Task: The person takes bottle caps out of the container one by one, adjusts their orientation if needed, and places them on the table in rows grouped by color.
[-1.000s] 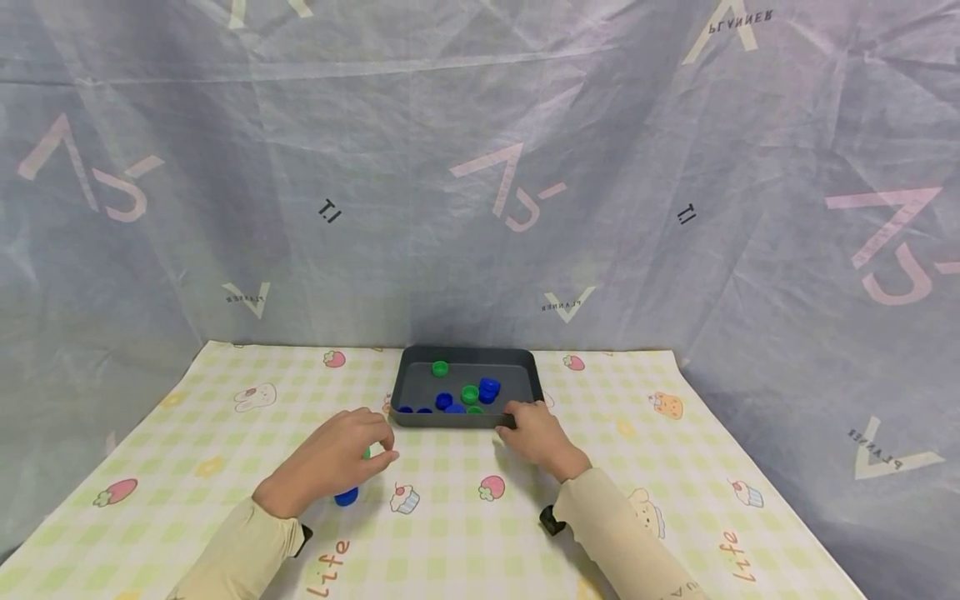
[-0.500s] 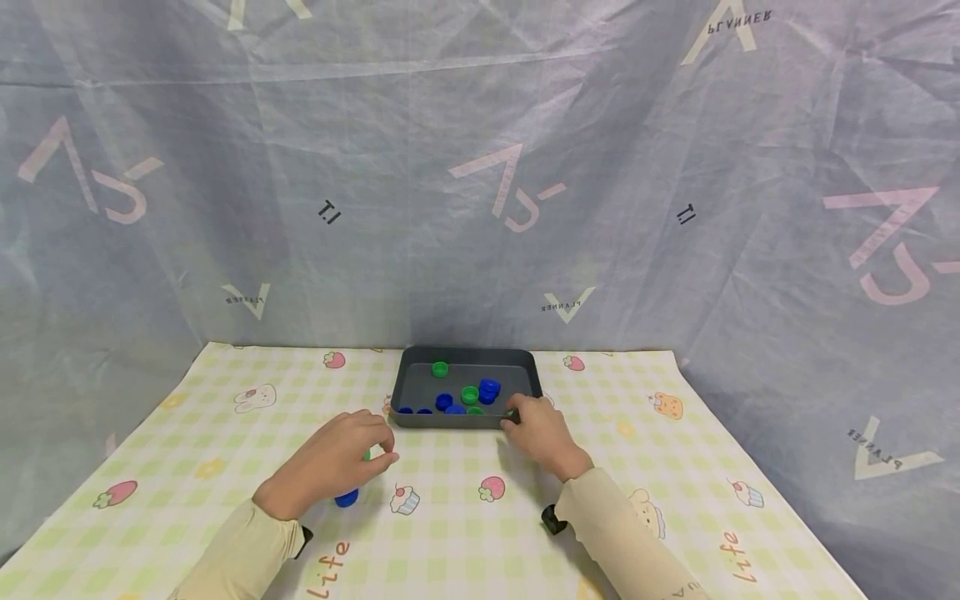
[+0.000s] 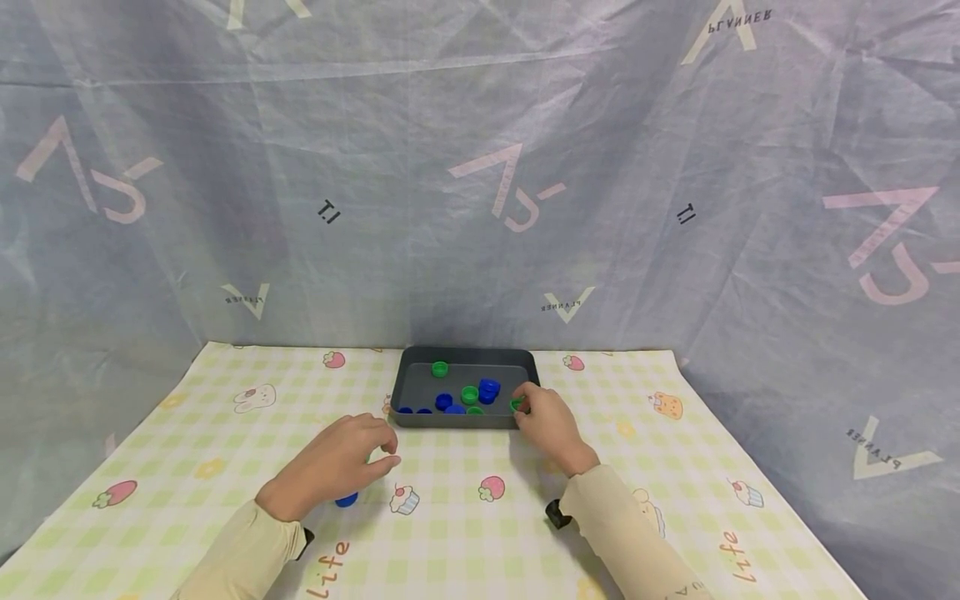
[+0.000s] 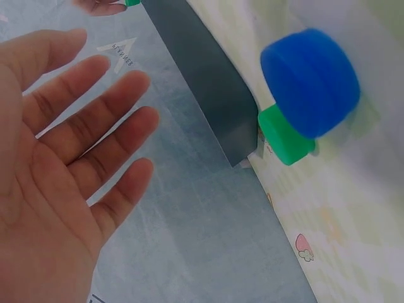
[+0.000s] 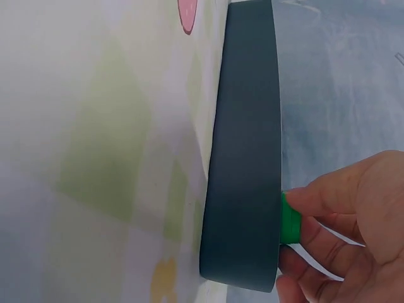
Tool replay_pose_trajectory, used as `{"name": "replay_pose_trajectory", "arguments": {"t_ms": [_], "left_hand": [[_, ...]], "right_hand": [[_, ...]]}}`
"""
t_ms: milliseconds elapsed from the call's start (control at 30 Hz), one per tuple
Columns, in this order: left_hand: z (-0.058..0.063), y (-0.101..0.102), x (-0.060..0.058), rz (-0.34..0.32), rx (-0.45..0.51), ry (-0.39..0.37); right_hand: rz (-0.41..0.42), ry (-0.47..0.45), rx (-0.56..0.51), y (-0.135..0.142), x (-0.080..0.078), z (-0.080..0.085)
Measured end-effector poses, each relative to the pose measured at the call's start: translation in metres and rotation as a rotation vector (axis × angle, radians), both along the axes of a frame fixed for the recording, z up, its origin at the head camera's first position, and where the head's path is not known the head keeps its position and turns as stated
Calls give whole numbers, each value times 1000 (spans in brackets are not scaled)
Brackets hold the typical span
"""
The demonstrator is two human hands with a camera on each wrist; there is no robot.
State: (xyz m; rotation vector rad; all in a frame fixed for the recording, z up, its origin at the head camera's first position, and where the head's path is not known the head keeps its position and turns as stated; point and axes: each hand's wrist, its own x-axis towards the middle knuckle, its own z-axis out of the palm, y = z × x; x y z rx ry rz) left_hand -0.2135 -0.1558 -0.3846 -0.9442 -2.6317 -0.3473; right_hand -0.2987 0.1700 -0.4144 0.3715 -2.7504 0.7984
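My right hand (image 3: 553,427) is at the front right corner of a dark grey tray (image 3: 457,421). Its thumb and fingers pinch a green bottle cap (image 5: 291,221), which rises just above the rim in the right wrist view. The left hand (image 3: 330,458) hovers over the cloth left of the tray, fingers spread and relaxed, holding nothing. Beneath it a blue bottle cap (image 4: 310,82) and a green bottle cap (image 4: 285,134) rest on the cloth. In the head view the hand mostly hides this green one.
Several more caps lie in the tray, among them a green cap (image 3: 440,368) at the back and blue caps (image 3: 489,391) right of the middle. A checked tablecloth (image 3: 450,550) covers the table. A grey curtain (image 3: 480,250) hangs right behind the tray.
The right hand has shifted slightly right and up at the tray corner, and a green cap has come into view between its fingers. The left hand has stayed nearly still.
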Motion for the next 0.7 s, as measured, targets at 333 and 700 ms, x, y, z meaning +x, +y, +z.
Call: {"name": "replay_pose_trajectory", "arguments": {"t_ms": [333, 700], "left_hand": [[-2, 1, 0, -9, 4, 4], [5, 1, 0, -3, -16, 2]], "right_hand": [[-3, -24, -65, 3, 0, 0], [9, 1, -221, 6, -3, 7]]}}
